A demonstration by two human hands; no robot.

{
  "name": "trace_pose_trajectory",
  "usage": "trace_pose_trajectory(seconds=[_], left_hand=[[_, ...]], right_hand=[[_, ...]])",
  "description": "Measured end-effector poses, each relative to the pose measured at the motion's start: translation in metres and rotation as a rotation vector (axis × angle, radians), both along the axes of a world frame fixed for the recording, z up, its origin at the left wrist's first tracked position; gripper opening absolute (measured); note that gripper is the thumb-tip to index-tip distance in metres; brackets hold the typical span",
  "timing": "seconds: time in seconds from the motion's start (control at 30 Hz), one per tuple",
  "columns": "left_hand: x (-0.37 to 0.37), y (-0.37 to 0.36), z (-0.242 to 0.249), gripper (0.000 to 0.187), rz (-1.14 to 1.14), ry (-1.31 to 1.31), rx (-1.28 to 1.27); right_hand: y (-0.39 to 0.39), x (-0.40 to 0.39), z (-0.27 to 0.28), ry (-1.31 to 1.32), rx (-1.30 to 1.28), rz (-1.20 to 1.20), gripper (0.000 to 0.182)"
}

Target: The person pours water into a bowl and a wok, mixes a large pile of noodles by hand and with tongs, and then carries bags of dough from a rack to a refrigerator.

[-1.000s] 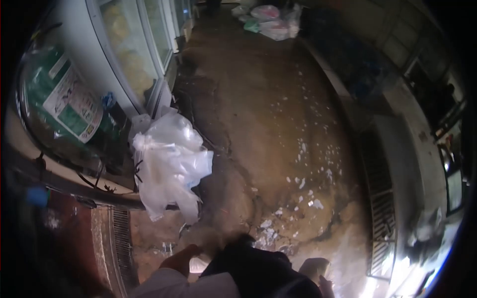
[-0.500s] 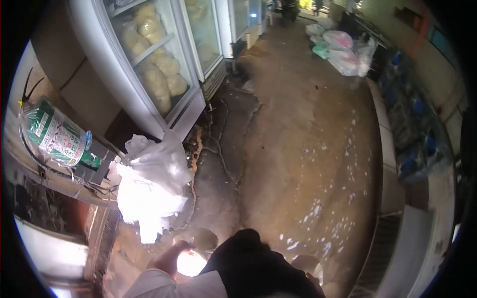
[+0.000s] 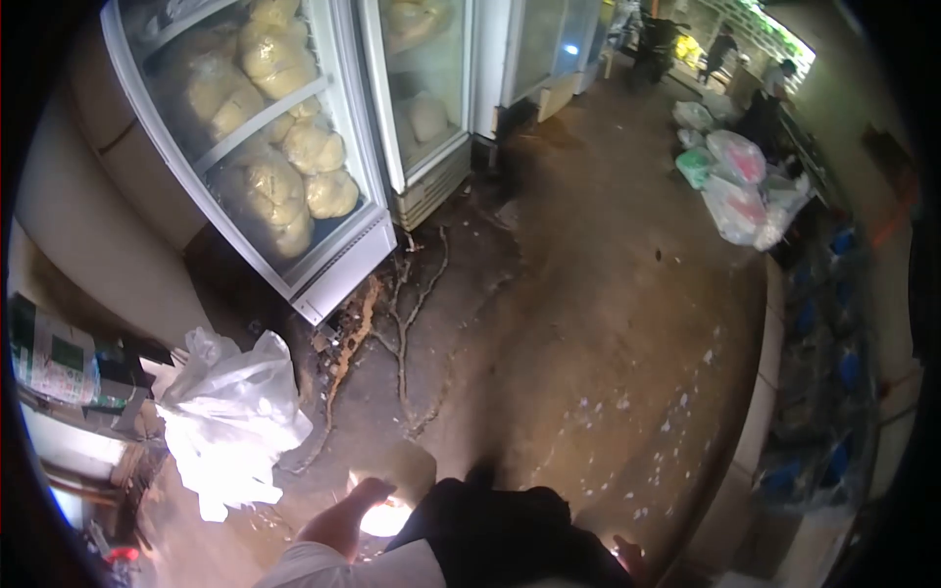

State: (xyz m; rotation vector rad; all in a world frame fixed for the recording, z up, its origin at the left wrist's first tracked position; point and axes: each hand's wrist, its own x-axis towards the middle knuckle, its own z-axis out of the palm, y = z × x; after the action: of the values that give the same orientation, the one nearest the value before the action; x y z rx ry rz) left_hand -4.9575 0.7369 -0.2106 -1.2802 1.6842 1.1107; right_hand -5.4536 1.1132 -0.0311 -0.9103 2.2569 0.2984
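Observation:
My left hand (image 3: 363, 505), below a pale sleeve, is closed at a pale, rounded object (image 3: 407, 468) low in the head view. A bright glare covers the object's near part, and I cannot tell its exact kind. My right hand (image 3: 629, 559) shows at the bottom edge, right of the dark clothing, with fingers bent round a small bright spot; most of what lies there is hidden. To the left of my left hand, a white plastic bag (image 3: 235, 416) hangs in strong light.
Glass-door fridges (image 3: 343, 230) line the left side, the nearest holding several bagged pale lumps (image 3: 279, 59). The brown floor (image 3: 588, 323) has cracks and white specks. Filled plastic bags (image 3: 735, 186) lie at the far right, near people (image 3: 769, 98). Blue-marked bottles (image 3: 843, 372) line the right wall.
My view has shifted, so the fridges appear larger and lower and the white bag further left. My left hand stays closed at the pale object; the rounded shape near my right hand has left view.

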Motion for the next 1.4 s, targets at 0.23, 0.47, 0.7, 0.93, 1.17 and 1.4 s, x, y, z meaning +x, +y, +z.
trace_pose_trajectory(seconds=[0.23,0.47,0.7,0.93,1.17,1.4], left_hand=[[-0.191,-0.146,0.135,0.055,0.311,0.052,-0.401],[-0.354,-0.323,0.252,0.049,0.416,0.001,-0.684],[-0.487,-0.499,0.364,0.036,0.684,0.121,-1.055],[-0.567,-0.685,0.416,0.04,0.768,0.523,-1.307],[-0.633,-0.842,0.537,0.045,0.796,0.821,-1.28],[-0.69,-0.977,0.655,0.049,0.821,0.534,-1.55]], right_hand=[[-0.019,-0.314,-0.248,-0.336,-0.274,0.374,0.044],[-0.331,-0.397,-0.126,-0.452,0.027,-0.338,0.042],[-0.552,-0.567,-0.137,-0.452,-0.365,0.121,0.027],[-0.749,-0.699,-0.189,-0.093,-0.859,0.823,0.054],[-0.941,-0.761,-0.152,-0.402,-0.19,0.178,0.039],[-1.158,-0.827,-0.13,-0.507,-0.061,0.294,0.035]])
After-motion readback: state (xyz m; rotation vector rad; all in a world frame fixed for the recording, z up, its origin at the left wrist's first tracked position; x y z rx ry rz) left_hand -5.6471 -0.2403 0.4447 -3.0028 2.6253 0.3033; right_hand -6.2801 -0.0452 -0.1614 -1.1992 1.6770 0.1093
